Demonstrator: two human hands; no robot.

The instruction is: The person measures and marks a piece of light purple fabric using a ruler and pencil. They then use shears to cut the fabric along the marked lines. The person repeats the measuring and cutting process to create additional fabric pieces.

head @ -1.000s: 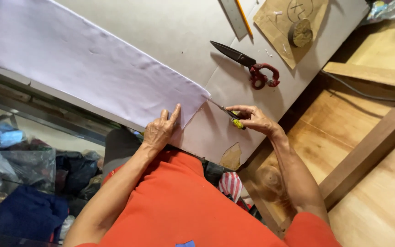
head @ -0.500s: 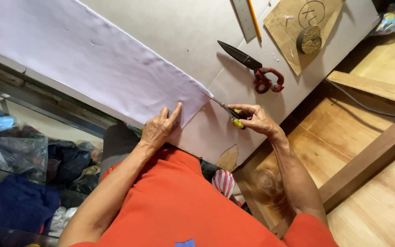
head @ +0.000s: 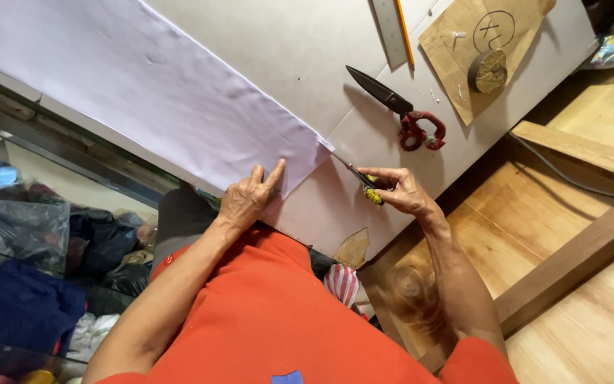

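**Hands at the cloth's corner**

While the left hand (head: 246,199) lies flat, fingers spread, on the pale lilac cloth (head: 143,92) near the surface's (head: 300,50) front edge, the right hand (head: 399,190) has its grip closed on a small yellow-handled tool (head: 364,186), its tip at the cloth's corner. Red-handled shears (head: 399,114) lie farther back, beside a cardboard piece (head: 463,35) bearing a round wooden block (head: 488,71).

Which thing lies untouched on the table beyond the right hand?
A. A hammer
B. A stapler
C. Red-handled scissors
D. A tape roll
C: the red-handled scissors lie alone on the table, while the right hand grips a small yellow-handled tool.
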